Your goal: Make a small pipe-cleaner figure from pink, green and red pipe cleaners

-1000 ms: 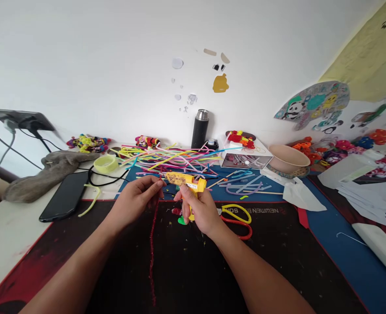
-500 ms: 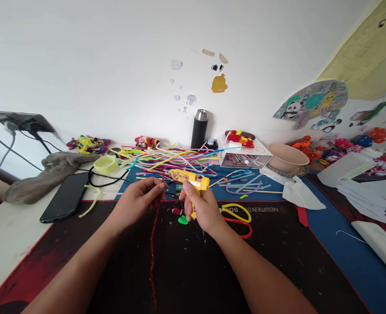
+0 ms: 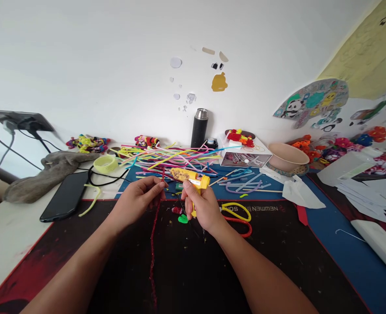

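My left hand [image 3: 143, 195] pinches a dark red pipe cleaner [image 3: 153, 248] near its upper end. A short tip pokes up above the fingers, and the long part hangs down over the black mat. In my right hand [image 3: 202, 204] is a yellow glue gun [image 3: 183, 175] with brown stains on its front, held by the handle. Its nozzle points left, close to the pipe cleaner's upper tip; whether they touch I cannot tell. Under the glue gun lie a bright green piece [image 3: 183, 219] and a small red-and-white piece [image 3: 176, 210].
Scissors [image 3: 240, 212] with yellow and red handles lie by my right wrist. Behind my hands is a heap of coloured pipe cleaners [image 3: 180, 157], with a black thermos [image 3: 199, 129] beyond. A phone [image 3: 63, 196] and a yellow tape roll [image 3: 105, 164] sit left; a bowl [image 3: 287, 159] stands right.
The glue gun has moved slightly right, away from the pipe cleaner, whose upper tip now shows above my left fingers. Both hands keep their holds.
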`<state>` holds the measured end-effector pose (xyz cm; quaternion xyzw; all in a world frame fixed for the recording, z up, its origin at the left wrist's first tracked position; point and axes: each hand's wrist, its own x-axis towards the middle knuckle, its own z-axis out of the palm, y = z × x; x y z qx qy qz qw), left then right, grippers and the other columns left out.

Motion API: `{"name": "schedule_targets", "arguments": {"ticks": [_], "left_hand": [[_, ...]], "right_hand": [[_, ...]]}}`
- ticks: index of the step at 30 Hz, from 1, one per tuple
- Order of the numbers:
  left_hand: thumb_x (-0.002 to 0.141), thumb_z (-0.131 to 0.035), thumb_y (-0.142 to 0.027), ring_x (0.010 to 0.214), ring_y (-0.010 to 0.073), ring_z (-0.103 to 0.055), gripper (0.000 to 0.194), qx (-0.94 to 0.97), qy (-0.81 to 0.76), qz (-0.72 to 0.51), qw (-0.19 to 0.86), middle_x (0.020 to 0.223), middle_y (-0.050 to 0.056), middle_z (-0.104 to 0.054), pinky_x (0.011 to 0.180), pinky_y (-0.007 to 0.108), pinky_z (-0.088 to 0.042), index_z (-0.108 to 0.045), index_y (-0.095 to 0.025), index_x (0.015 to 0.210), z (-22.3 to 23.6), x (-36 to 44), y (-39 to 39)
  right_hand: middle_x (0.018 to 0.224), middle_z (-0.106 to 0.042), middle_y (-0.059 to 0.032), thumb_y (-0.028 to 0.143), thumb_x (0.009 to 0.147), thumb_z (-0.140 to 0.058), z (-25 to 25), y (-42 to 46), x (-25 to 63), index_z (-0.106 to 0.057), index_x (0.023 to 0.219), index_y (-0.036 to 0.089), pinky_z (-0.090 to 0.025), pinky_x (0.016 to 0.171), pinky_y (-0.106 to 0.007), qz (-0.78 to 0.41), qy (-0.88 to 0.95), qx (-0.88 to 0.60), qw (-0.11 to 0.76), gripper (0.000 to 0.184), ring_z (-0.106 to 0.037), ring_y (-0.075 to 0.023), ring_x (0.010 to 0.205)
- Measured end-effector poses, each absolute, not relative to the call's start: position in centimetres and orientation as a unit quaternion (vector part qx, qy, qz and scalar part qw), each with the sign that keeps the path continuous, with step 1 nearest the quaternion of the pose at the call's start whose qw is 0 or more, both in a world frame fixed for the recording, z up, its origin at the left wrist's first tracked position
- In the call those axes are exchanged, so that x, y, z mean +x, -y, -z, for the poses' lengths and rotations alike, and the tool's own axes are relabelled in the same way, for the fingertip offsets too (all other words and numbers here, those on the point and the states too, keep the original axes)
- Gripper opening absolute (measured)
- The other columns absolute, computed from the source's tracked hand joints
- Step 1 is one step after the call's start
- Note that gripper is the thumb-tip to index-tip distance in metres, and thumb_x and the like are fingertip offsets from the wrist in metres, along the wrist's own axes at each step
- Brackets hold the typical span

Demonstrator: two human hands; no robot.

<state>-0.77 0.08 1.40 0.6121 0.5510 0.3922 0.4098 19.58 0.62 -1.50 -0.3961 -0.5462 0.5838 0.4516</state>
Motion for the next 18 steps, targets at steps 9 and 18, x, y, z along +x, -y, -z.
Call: {"name": "schedule_targets", "arguments": {"ticks": [9, 18], "left_hand": [[0.083, -0.068, -0.081, 0.060, 0.0169, -0.052, 0.060, 0.612, -0.551, -0.394, 0.408, 0.069, 0.001, -0.066, 0.056, 0.026, -0.043, -0.071, -0.021, 0.078, -1.44, -0.70, -0.13], [0.080, -0.070, -0.082, 0.057, 0.0161, -0.050, 0.061, 0.606, -0.555, -0.398, 0.409, 0.066, 0.001, -0.063, 0.054, 0.027, -0.041, -0.069, -0.021, 0.074, -1.74, -0.59, -0.04]], "right_hand": [[0.039, -0.050, 0.0040, 0.083, 0.092, -0.061, 1.21, -0.55, 19.54, -0.061, 0.069, 0.021, -0.038, 0.042, -0.024, -0.587, 0.546, -0.399, 0.445, 0.066, -0.050, -0.0122, 0.034], [0.040, -0.050, 0.0044, 0.082, 0.092, -0.061, 1.46, -0.51, 19.61, -0.060, 0.069, 0.022, -0.038, 0.042, -0.024, -0.591, 0.544, -0.401, 0.440, 0.064, -0.051, -0.0123, 0.034]]}}
